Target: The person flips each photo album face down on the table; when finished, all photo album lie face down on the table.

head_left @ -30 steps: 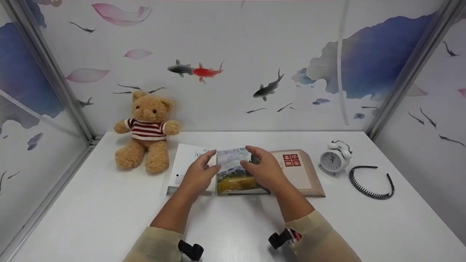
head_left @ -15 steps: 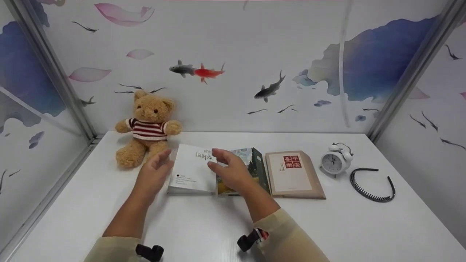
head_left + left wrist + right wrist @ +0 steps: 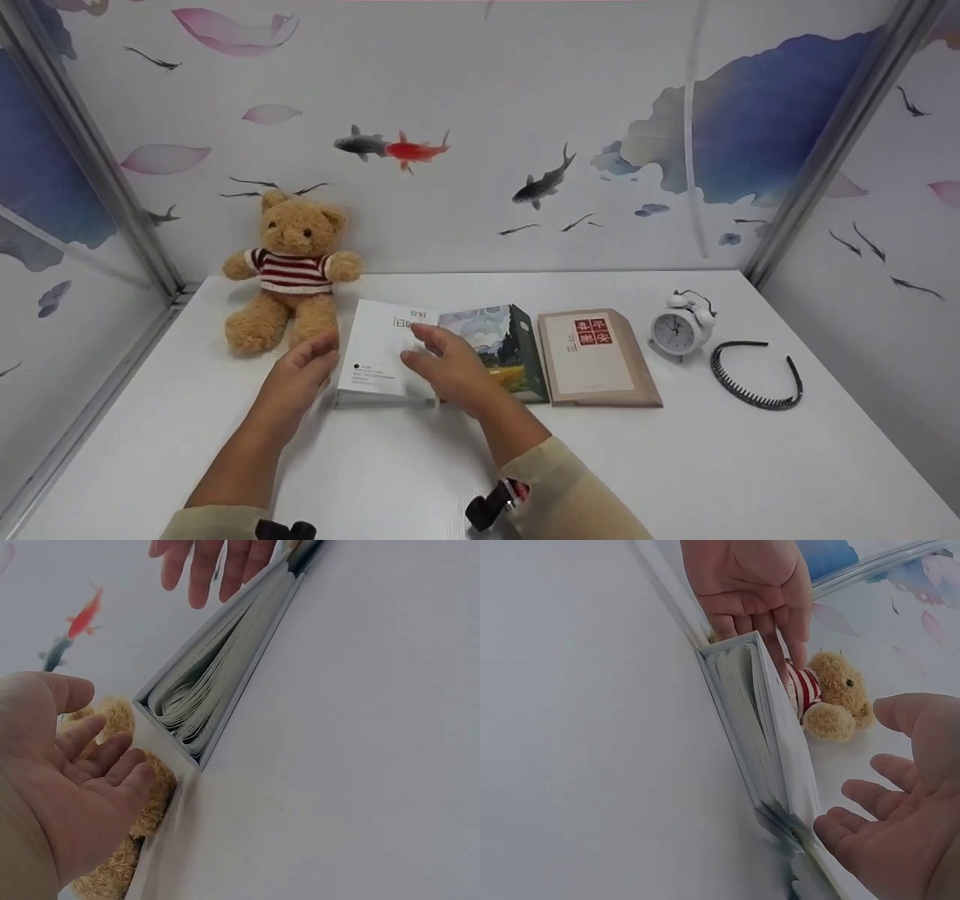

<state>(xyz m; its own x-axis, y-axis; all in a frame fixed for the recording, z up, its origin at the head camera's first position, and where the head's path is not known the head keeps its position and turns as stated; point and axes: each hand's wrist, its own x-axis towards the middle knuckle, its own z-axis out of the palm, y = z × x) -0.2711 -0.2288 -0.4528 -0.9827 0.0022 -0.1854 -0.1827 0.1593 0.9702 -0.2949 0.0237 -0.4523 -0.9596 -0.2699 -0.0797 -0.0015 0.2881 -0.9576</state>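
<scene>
**That white book (image 3: 379,349) sat right between them**

So the left hand (image 3: 298,382) was wide and pretty relaxed, fingers a bit bent, just off the near side of the white book. The right hand (image 3: 454,371) was wide too, thumb well away from the fingers, over the book's other side; couldn't tell if it was touching. Painted book (image 3: 499,334) was partly behind that hand, tan book (image 3: 600,360) farther right, then clock (image 3: 677,330) and headband (image 3: 739,390). Teddy (image 3: 292,232) sat beyond the left hand on the tabletop (image 3: 750,480).
</scene>
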